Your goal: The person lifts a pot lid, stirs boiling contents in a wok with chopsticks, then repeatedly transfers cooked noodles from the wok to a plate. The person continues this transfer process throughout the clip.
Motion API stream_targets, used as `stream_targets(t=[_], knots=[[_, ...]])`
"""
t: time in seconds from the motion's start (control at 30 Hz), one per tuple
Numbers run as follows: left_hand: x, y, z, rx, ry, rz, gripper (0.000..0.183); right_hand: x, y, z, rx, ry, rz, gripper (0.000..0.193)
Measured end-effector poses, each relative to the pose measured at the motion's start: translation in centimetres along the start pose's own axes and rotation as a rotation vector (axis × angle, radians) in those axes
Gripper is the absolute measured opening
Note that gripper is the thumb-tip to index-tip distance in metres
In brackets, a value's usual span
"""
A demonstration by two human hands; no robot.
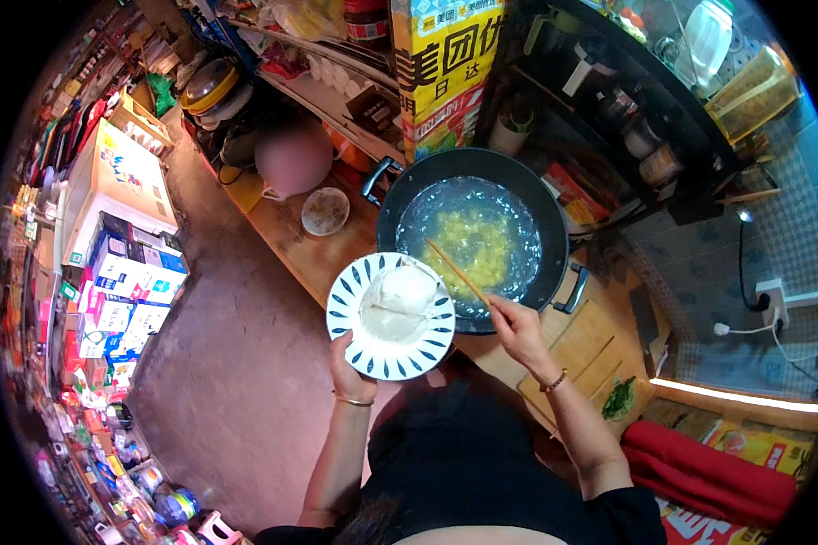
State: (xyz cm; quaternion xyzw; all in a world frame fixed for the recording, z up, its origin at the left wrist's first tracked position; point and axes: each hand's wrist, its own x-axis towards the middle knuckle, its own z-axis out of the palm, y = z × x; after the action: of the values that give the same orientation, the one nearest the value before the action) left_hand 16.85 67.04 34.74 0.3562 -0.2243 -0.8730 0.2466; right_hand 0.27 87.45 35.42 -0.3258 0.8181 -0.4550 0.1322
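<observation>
My left hand (353,377) grips the near edge of a white plate (339,313) with dark leaf-shaped marks round its rim. A white, flour-like mass (393,295) lies in its middle, with a groove across it. The plate is held just in front of a large dark wok (557,232) and overlaps its near left rim. Yellow pieces (482,241) sit in the wok's bubbling liquid. With closed fingers, my right hand (518,336) holds wooden chopsticks (459,271) slanted over the wok, their tips above the yellow pieces. Whether one stick or two is hard to tell.
Right of the wok is a wooden cutting board (573,363), with green leaves (620,398) near it. A small bowl (325,212) stands on the counter at left. Dark shelves (609,118) rise behind, and a folded red cloth (709,468) lies at lower right.
</observation>
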Motion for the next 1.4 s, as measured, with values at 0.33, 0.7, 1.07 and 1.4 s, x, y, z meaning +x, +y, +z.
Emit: stream_targets(t=[0.33,0.7,1.07,1.4], knots=[[0.1,0.7,-0.2,-0.010,-0.038,-0.039,0.049,0.0,0.6,-0.8,-0.337,-0.074,-0.065,0.024],[-0.4,1.8,1.3,0.002,-0.037,-0.057,0.046,3.4,3.3,-1.8,-0.719,-0.103,0.117,0.013],[-0.6,2.2,2.7,0.065,-0.014,-0.079,0.046,1.8,1.1,-0.9,-0.422,-0.173,0.170,0.013],[-0.4,2.3,3.1,0.096,-0.015,-0.083,0.046,-1.0,0.3,0.4,-0.213,-0.108,0.123,0.019]])
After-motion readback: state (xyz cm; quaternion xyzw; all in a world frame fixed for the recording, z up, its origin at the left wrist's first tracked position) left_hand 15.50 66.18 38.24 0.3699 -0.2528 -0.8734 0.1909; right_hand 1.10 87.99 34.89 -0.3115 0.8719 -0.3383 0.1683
